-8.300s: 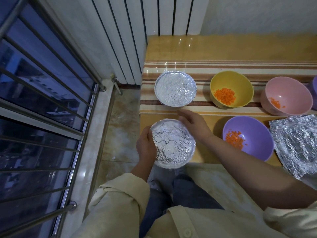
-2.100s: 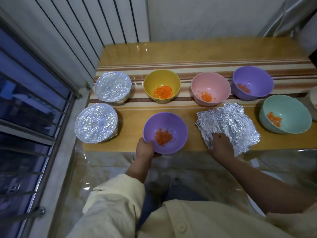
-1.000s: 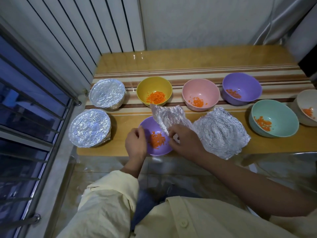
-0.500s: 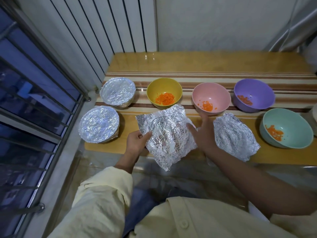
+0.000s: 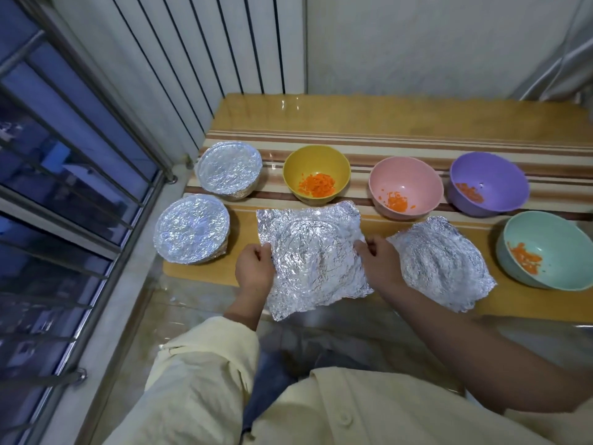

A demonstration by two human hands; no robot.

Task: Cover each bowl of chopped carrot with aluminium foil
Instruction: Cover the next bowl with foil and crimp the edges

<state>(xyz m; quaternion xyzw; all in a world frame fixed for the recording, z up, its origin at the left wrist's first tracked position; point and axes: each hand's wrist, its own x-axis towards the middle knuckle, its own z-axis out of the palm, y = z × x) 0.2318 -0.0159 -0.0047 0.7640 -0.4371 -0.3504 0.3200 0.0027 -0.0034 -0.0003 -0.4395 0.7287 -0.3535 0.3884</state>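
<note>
Two hands grip a crinkled sheet of aluminium foil (image 5: pixel 313 258) that lies over the near edge of the striped wooden worktop (image 5: pixel 385 117). A round rim shape presses up through the sheet, and whatever is under it is hidden. The left hand (image 5: pixel 255 268) pinches the sheet's left edge with curled fingers, and the right hand (image 5: pixel 377 261) pinches its right edge the same way. Just right of it lies a loose pile of crumpled foil sheets (image 5: pixel 439 261). At the left end stand a far foil-covered bowl (image 5: pixel 228 168) and a near foil-covered bowl (image 5: pixel 192 228). Along the far row, a yellow bowl (image 5: pixel 308 162), a pink bowl (image 5: pixel 407 170) and a purple bowl (image 5: pixel 494 175) hold chopped carrot, uncovered. A pale teal bowl (image 5: pixel 552 232) with carrot sits at the near right.
</note>
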